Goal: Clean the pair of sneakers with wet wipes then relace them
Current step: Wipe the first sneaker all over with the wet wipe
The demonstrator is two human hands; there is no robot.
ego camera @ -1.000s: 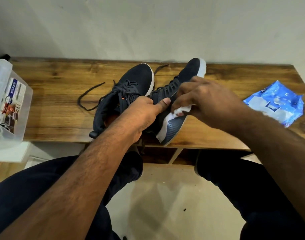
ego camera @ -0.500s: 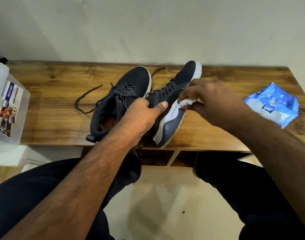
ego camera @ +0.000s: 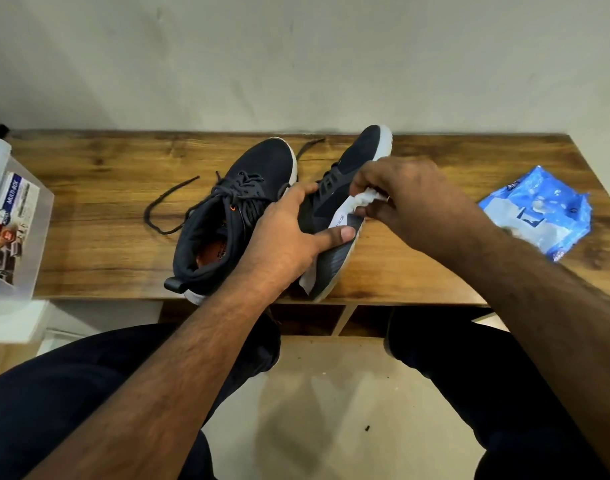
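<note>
The right hand (ego camera: 410, 202) has its fingers curled round a balled white wipe (ego camera: 365, 197), pressing it against the side of the right shoe (ego camera: 334, 209), just where a pale panel with small lettering meets the dark upper. The left hand (ego camera: 289, 237) grips that same shoe from the other side: the thumb lies flat along its dark ribbed flank and the fingers wrap over the laced top, so the shoe sits tipped on its side, toe pointing at the wall, heel at the near edge of the bench (ego camera: 106, 202).

The left shoe (ego camera: 244, 202) stands just beside it, touching or nearly so, upright on its sole, orange insole showing in the opening. Its dark lace (ego camera: 165, 209) trails loose in a loop across the wood to the left. Another lace end lies between the two toes, near the wall.

Well off to the right on the bench lies a crumpled blue wipes pack (ego camera: 538, 213). At the left end sits a clear plastic box (ego camera: 12, 223) with a printed label. Below, the person's dark trousers (ego camera: 71, 393) frame a pale floor.
</note>
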